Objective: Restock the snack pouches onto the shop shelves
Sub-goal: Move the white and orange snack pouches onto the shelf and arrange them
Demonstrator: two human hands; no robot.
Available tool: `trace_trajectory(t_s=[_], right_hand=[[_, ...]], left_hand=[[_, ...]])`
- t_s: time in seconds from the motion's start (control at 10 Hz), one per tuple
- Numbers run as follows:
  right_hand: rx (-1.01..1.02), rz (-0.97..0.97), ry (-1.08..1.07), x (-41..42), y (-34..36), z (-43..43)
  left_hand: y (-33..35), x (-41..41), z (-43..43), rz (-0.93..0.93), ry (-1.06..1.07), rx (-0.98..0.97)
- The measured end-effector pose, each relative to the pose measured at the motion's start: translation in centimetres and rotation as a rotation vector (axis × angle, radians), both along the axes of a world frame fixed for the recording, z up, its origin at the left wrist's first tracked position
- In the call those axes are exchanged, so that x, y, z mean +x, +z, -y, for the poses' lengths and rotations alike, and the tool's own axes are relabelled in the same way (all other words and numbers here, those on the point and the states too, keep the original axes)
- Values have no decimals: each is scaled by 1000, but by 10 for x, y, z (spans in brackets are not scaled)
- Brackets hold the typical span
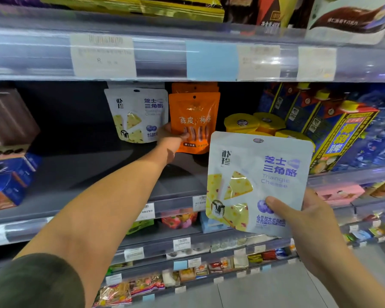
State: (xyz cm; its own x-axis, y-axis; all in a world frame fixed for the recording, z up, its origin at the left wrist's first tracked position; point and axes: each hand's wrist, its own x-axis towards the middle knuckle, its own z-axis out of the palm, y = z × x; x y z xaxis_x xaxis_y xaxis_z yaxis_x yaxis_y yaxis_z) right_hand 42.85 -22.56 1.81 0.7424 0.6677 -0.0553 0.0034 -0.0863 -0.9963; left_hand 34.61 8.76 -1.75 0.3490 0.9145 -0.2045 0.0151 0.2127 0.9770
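Two hands at the middle shelf point(93, 174), one pouch in each.

The right hand point(309, 221) pinches a white cheese pouch point(258, 174) by its lower right corner, thumb on the front and fingers behind. It is upright in front of the shelf, at 4 o'clock in view. The left hand point(172, 135) reaches in at 12 o'clock with its thumb across the lower left edge of the front orange pouch point(195, 121); its fingers are hidden behind. A matching cheese pouch on the shelf point(138, 114) stands at the orange pouch's 9 o'clock, yellow tubs point(242, 123) at its 3 o'clock.

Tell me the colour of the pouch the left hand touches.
An orange pouch, head view.
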Motion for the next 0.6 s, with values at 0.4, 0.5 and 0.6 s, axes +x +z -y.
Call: trace_trajectory(t_s=[0.4, 0.5, 0.6], right_hand=[[-7, -21, 2, -8, -6, 6], [-3, -30, 14, -12, -8, 4], [14, -30, 40, -21, -6, -1]], left_hand=[[-8, -4, -7, -146, 29, 187], [-8, -17, -4, -154, 32, 167], [-7, -38, 4, -103, 21, 158]])
